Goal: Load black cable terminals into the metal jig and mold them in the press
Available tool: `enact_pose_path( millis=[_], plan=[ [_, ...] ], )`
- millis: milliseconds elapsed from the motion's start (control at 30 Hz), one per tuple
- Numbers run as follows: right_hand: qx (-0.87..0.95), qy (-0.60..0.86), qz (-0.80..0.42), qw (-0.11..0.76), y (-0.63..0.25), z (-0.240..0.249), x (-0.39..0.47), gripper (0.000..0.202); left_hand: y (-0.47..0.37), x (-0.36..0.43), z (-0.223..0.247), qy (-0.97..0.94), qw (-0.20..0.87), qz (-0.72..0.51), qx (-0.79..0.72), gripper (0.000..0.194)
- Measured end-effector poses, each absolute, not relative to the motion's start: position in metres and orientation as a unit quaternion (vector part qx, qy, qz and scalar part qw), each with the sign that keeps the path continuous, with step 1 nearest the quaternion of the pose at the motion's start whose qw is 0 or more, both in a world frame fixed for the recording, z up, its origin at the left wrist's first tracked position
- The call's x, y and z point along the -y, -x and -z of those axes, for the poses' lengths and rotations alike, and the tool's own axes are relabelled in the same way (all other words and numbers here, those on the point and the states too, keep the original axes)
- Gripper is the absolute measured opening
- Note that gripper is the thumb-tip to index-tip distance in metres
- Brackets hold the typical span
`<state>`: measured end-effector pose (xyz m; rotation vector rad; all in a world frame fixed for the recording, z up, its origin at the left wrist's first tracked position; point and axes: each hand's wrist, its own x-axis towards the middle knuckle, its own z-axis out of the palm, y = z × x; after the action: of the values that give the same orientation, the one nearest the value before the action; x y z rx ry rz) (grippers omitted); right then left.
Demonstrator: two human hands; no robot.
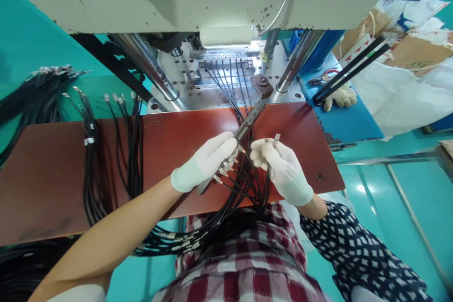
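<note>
My left hand (214, 155), in a white glove, is closed on a long grey metal bar (252, 120) that lies slanted over the red-brown board. Several metal cable connectors (226, 166) sit along the bar's lower part, their black cables running down to my lap. My right hand (278, 163), also gloved, pinches a black cable just below its silver connector (277, 137), to the right of the bar. Farther forward, several black cables (231, 80) lead from a metal fixture (208, 78) on the press bed and pass beneath the bar.
The press's beam (159, 7) spans the top, with steel posts (145, 63) at both sides. Black cable bundles (132, 151) lie across the board (53, 165) at left. A glove (341, 97) and tools rest on a blue surface (357, 120) at right.
</note>
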<state>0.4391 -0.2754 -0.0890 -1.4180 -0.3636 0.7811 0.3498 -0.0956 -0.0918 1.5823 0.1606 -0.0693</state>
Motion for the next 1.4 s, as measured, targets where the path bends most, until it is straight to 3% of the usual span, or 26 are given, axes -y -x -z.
enact_pose_path(
  millis=[200,267,433,533,633,733,867,967,1067,1233,1400],
  plan=[
    [0.271,0.689,-0.360,0.568,-0.450,0.076,0.281,0.026,-0.350,0.092,0.095,-0.677,0.731,0.069,-0.055,0.041],
    [0.291,0.713,-0.350,0.534,-0.452,0.073,0.278,0.033,-0.351,0.090,0.094,-0.689,0.720,0.074,-0.039,0.040],
    [0.319,0.677,-0.383,0.541,-0.455,0.075,0.270,0.041,-0.351,0.088,0.091,-0.707,0.700,0.097,-0.001,0.038],
    [0.334,0.687,-0.376,0.525,-0.458,0.074,0.268,0.040,-0.351,0.089,0.090,-0.767,0.637,0.079,0.017,0.035],
    [0.389,0.727,-0.339,0.453,-0.460,0.073,0.268,0.041,-0.351,0.092,0.092,-0.845,0.533,0.031,0.020,0.032],
    [0.412,0.780,-0.263,0.391,-0.459,0.073,0.270,0.034,-0.350,0.093,0.092,-0.846,0.532,0.039,0.002,0.035],
    [0.288,0.791,-0.252,0.477,-0.454,0.078,0.280,0.017,-0.350,0.091,0.088,-0.752,0.650,0.098,-0.048,0.039],
    [0.173,0.680,-0.368,0.611,-0.453,0.085,0.288,0.025,-0.351,0.089,0.088,-0.721,0.684,0.101,-0.050,0.039],
    [0.121,0.607,-0.399,0.677,-0.455,0.089,0.288,0.038,-0.353,0.087,0.091,-0.705,0.701,0.099,-0.051,0.040],
    [0.191,0.721,-0.284,0.602,-0.459,0.083,0.278,0.025,-0.355,0.084,0.094,-0.717,0.691,0.091,-0.015,0.041],
    [0.238,0.753,-0.269,0.552,-0.461,0.080,0.269,0.018,-0.355,0.082,0.093,-0.725,0.683,0.094,-0.005,0.042]
  ],
)
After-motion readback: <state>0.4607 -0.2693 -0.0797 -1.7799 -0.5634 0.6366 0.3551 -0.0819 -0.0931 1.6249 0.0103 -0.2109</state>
